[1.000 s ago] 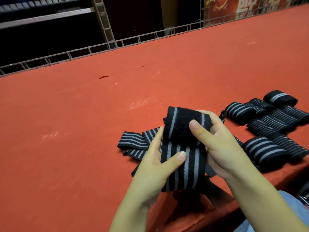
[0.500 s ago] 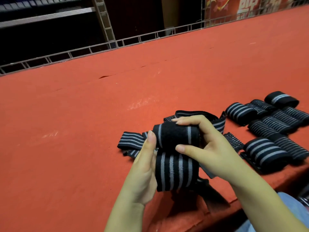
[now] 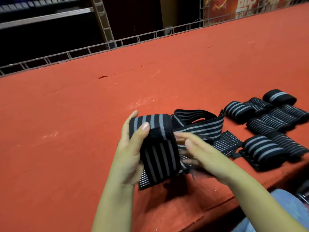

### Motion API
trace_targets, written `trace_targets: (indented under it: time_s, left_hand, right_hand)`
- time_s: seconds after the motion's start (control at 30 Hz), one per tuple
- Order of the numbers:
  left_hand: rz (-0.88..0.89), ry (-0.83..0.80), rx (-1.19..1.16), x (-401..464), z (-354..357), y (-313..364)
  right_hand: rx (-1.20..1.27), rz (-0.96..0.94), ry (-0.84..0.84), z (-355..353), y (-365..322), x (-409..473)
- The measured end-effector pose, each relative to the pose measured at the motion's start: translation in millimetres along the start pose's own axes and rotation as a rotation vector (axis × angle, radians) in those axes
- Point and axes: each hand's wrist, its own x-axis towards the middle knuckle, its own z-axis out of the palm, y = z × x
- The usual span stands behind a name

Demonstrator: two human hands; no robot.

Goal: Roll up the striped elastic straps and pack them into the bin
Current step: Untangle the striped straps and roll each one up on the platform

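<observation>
left hand (image 3: 132,153) curled round half-rolled strap (image 3: 156,144), thumb pressed on roll's front, fingers hidden behind it. strap held upright above red table (image 3: 83,124), loose striped tail hung below roll. right hand (image 3: 202,154) seen just right of roll, blurred, fingers extended toward roll's right edge; contact cannot be told, nothing gripped. loose unrolled straps (image 3: 205,124) lain behind and right of roll. finished rolls (image 3: 267,121) grouped farther right of roll, near table's near edge.
</observation>
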Motion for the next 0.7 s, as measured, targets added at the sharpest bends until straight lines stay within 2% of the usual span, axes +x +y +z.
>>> trace_targets:
  time_s: [0.1,0.17,0.27,0.43,0.53,0.6,0.7]
  left_hand:
    - [0.006,-0.029,-0.156,13.8,8.7,29.6]
    - [0.038,-0.021,-0.191,18.3,7.3,33.3]
    - [0.078,0.012,-0.182,24.0,4.0,45.5]
    - [0.099,-0.074,-0.080,24.9,5.7,55.7]
    - [0.073,-0.185,-0.057,17.4,10.1,55.1]
    - [0.061,-0.252,-0.043,12.7,12.4,48.9]
    - [0.054,-0.301,-0.025,6.6,15.8,39.0]
  right_hand:
    - [-0.332,0.001,-0.176,6.6,20.6,-4.9]
    - [-0.360,0.037,-0.263,11.7,32.1,-7.9]
    - [-0.202,0.063,-0.234,13.6,39.8,-9.7]
    - [0.249,0.047,0.085,4.0,12.9,-0.5]
    - [0.219,-0.071,0.214,0.6,-16.2,5.1]
    - [0.191,-0.158,0.192,3.7,-33.7,6.4]
    - [0.329,-0.132,0.062,9.6,-51.7,5.0]
